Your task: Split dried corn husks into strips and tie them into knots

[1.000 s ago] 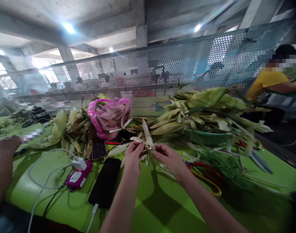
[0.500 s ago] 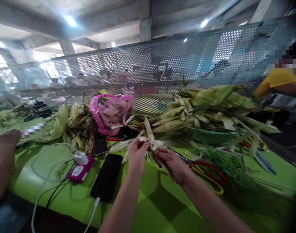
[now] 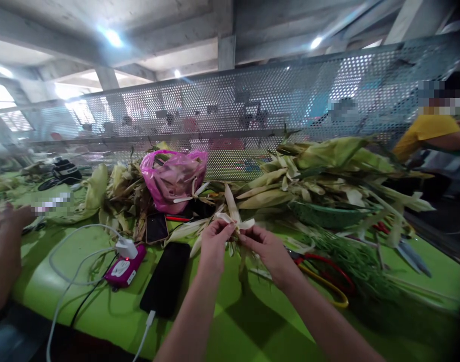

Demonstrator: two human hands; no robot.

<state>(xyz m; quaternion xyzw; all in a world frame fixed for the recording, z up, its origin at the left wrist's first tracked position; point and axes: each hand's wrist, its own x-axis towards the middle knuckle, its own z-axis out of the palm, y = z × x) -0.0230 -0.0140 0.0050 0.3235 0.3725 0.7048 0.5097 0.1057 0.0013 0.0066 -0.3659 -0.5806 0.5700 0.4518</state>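
Observation:
My left hand (image 3: 213, 245) and my right hand (image 3: 265, 250) meet just above the green table (image 3: 237, 327). Both pinch a small bundle of pale corn-husk strips (image 3: 233, 221) whose ends fan out above my fingertips and hang below them. The fingers of each hand are closed on the strips. Red and yellow handled scissors (image 3: 324, 279) lie on the table just right of my right hand.
A black phone (image 3: 165, 279) on a cable, a pink power bank (image 3: 124, 269) and a pink plastic bag (image 3: 173, 178) lie left. A heap of corn husks (image 3: 328, 171) covers a green basket (image 3: 324, 213). Another person's arm (image 3: 3, 251) rests far left; a perforated metal screen (image 3: 252, 110) stands behind.
My right hand dropped to the table half a second ago, then rose again to the bundle beside my left hand. The person's hand at far left has shifted slightly.

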